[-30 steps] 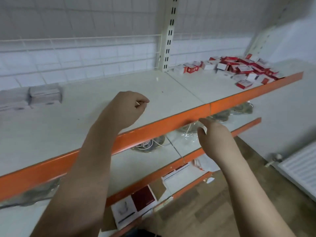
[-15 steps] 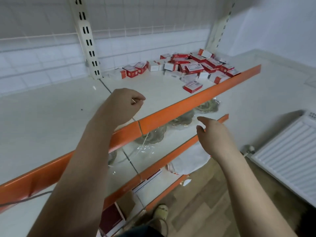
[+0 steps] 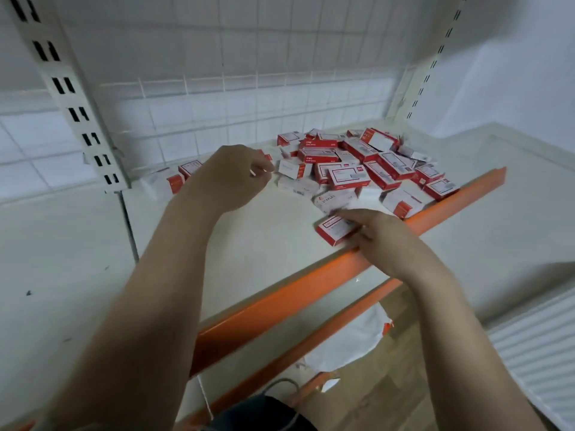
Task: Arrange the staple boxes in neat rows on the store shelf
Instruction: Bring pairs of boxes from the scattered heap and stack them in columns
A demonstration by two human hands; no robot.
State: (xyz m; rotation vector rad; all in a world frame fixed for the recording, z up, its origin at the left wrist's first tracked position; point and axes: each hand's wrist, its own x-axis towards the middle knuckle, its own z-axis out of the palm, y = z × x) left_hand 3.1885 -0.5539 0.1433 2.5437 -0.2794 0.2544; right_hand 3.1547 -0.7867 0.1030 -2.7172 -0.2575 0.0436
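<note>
A loose heap of red and white staple boxes point(image 3: 357, 163) lies on the right part of the white shelf point(image 3: 267, 244), up to its orange front lip point(image 3: 280, 303). One red box point(image 3: 331, 230) sits apart at the lip. My right hand point(image 3: 382, 241) reaches over the lip, and its fingers touch this box's right end. My left hand point(image 3: 230, 178) hovers above the shelf just left of the heap, fingers curled, pinching a small pale sliver between thumb and forefinger.
A slotted upright point(image 3: 67, 91) and a wire grid back panel point(image 3: 249, 98) stand behind the shelf. A lower orange-edged shelf point(image 3: 314, 340) holds white packaging. A white radiator point(image 3: 541, 353) stands at the right, above wood flooring.
The view has swung right and closer to the heap. My right hand rose from below the shelf lip to the single red box. My left hand moved along the shelf toward the heap.
</note>
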